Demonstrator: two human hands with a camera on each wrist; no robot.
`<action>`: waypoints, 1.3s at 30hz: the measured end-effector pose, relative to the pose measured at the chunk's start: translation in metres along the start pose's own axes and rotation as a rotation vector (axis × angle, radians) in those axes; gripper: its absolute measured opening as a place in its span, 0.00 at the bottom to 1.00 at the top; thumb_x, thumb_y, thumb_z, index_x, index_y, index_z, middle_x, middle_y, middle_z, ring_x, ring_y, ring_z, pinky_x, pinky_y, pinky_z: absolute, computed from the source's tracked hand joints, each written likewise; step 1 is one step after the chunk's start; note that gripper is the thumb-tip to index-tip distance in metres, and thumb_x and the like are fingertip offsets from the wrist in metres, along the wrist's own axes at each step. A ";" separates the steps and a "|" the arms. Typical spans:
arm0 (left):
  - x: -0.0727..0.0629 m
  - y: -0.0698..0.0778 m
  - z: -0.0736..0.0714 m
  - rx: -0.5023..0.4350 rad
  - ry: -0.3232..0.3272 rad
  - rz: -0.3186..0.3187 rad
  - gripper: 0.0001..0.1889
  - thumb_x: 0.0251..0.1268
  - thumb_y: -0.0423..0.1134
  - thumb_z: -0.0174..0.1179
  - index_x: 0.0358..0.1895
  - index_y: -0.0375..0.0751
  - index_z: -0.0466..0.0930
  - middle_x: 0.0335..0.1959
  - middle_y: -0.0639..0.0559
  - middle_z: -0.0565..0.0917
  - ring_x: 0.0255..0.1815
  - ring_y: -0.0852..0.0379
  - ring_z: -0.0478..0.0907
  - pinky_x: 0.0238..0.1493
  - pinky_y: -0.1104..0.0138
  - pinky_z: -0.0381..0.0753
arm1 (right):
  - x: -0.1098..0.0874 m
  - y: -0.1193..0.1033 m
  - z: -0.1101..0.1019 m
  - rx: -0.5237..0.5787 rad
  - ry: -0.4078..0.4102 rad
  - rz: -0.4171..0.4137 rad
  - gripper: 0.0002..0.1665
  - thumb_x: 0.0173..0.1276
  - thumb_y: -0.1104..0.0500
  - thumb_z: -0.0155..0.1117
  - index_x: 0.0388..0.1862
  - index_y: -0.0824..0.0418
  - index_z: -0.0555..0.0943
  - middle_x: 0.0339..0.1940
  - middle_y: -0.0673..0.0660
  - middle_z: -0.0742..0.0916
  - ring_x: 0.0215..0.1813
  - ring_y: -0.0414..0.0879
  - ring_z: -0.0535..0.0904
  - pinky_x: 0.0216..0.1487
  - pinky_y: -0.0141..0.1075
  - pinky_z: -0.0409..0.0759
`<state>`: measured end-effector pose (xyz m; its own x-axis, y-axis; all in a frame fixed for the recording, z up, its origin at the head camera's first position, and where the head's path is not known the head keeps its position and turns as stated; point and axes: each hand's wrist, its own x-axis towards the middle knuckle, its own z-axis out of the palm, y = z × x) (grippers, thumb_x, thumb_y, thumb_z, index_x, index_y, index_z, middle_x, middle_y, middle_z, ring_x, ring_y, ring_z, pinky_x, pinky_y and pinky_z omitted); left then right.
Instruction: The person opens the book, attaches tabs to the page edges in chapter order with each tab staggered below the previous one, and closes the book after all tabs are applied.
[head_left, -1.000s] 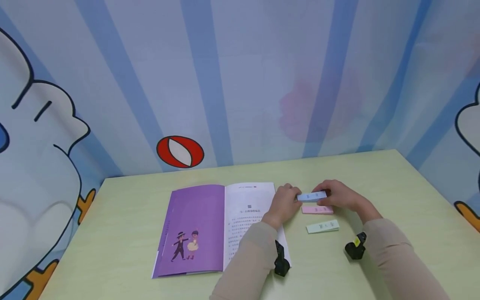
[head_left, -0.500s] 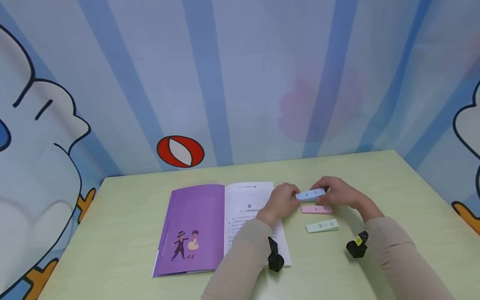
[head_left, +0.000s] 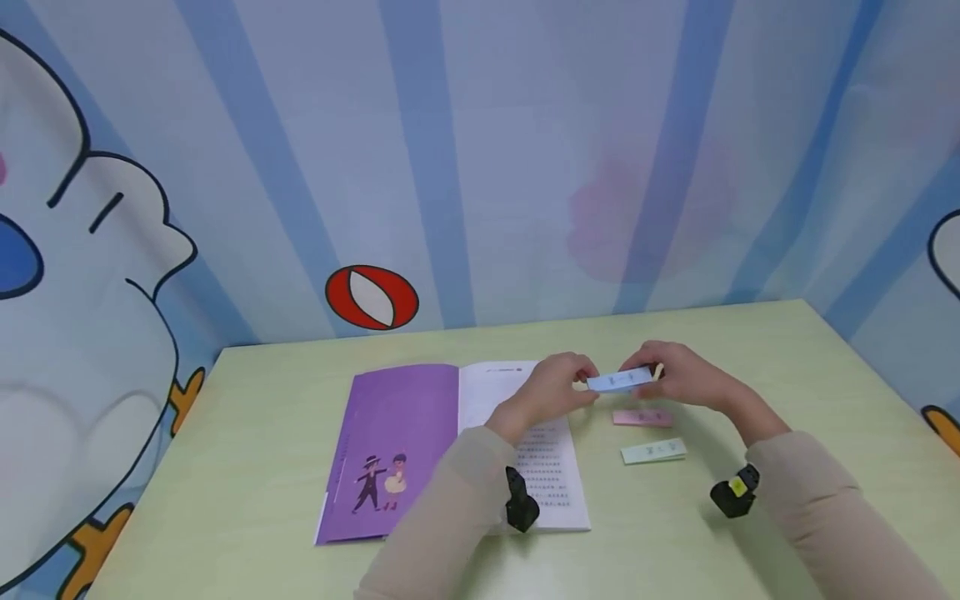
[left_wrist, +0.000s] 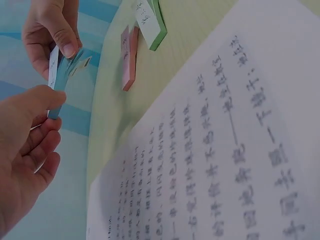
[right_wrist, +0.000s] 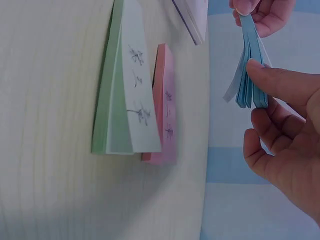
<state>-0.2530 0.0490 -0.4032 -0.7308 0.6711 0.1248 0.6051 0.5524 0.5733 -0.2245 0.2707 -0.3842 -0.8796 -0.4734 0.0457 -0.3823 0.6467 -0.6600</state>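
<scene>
A blue pad of sticky notes [head_left: 619, 381] with handwriting on its top sheet is held up between both hands. My left hand [head_left: 552, 387] pinches its left end between thumb and fingers. The right hand [head_left: 686, 375] grips the other end, and in the right wrist view the sheets of the blue pad [right_wrist: 252, 65] fan apart near the right thumb. Below it on the table lie a pink sticky-note pad [head_left: 642, 418] and a pale green sticky-note pad [head_left: 653, 451], both with handwriting. In the left wrist view the pink pad [left_wrist: 129, 57] lies beside the green pad [left_wrist: 150, 22].
An open book [head_left: 405, 450] lies left of the pads, its left page purple with two cartoon figures, its right page printed with text. The left forearm crosses the book. A patterned blue curtain [head_left: 510, 167] stands behind the table [head_left: 277, 433].
Both hands have lifted the blue pad slightly away from the pink one. The left wrist has swung left over the book. The pink and green pads stay put on the table.
</scene>
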 end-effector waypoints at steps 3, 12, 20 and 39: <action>-0.006 0.002 -0.010 -0.002 -0.003 0.033 0.07 0.58 0.37 0.63 0.40 0.42 0.80 0.36 0.55 0.79 0.37 0.59 0.74 0.41 0.74 0.71 | 0.000 -0.009 -0.001 -0.001 0.001 -0.016 0.14 0.58 0.66 0.67 0.45 0.64 0.82 0.35 0.53 0.80 0.35 0.45 0.73 0.37 0.37 0.75; -0.023 0.006 -0.026 0.050 -0.033 0.085 0.08 0.58 0.38 0.63 0.39 0.42 0.80 0.34 0.57 0.79 0.37 0.58 0.75 0.41 0.75 0.71 | -0.004 -0.030 0.001 0.014 0.004 -0.072 0.14 0.56 0.65 0.69 0.43 0.60 0.84 0.35 0.50 0.81 0.34 0.44 0.72 0.35 0.36 0.74; -0.047 0.013 -0.036 0.078 -0.024 0.130 0.08 0.56 0.38 0.64 0.39 0.43 0.80 0.33 0.58 0.79 0.36 0.61 0.75 0.40 0.75 0.71 | -0.013 -0.045 0.011 0.053 -0.004 -0.094 0.14 0.56 0.62 0.70 0.43 0.57 0.84 0.33 0.49 0.80 0.32 0.43 0.71 0.34 0.35 0.72; -0.119 0.025 -0.034 0.026 0.066 0.245 0.08 0.50 0.34 0.66 0.35 0.43 0.79 0.30 0.58 0.79 0.33 0.64 0.70 0.46 0.71 0.73 | -0.044 -0.080 0.052 0.164 -0.017 -0.177 0.13 0.56 0.62 0.70 0.41 0.52 0.84 0.31 0.45 0.79 0.31 0.40 0.72 0.31 0.32 0.73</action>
<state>-0.1617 -0.0334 -0.3761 -0.5800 0.7531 0.3106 0.7740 0.3907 0.4982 -0.1407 0.2087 -0.3729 -0.7976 -0.5818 0.1592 -0.4776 0.4480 -0.7558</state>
